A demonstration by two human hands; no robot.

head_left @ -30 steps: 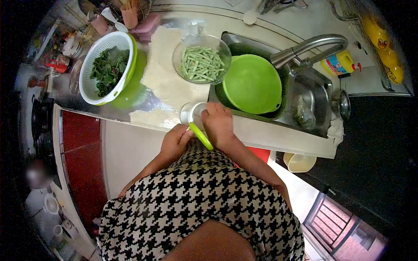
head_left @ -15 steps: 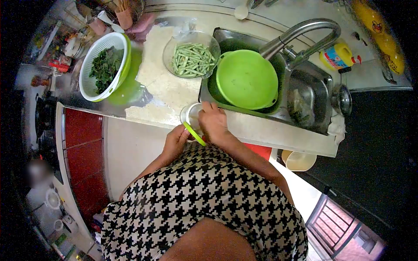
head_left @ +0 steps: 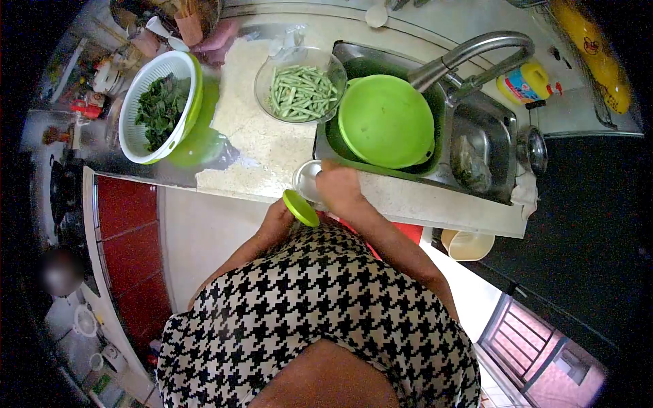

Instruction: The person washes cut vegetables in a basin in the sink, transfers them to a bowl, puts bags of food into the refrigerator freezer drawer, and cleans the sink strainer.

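Plainly, the left hand (head_left: 277, 216) holds 1 green lid (head_left: 300, 209), the right hand (head_left: 340, 185) at a container (head_left: 306, 181), grip unclear.

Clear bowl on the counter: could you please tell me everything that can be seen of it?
The clear bowl is round and wide-mouthed, with see-through walls that look like glass or clear plastic. It stands upright and uncovered on the pale counter, left of the green basin, and holds cut green beans in a loose heap. Whether its rim touches the basin is unclear. The left hand and right hand are both away from it.
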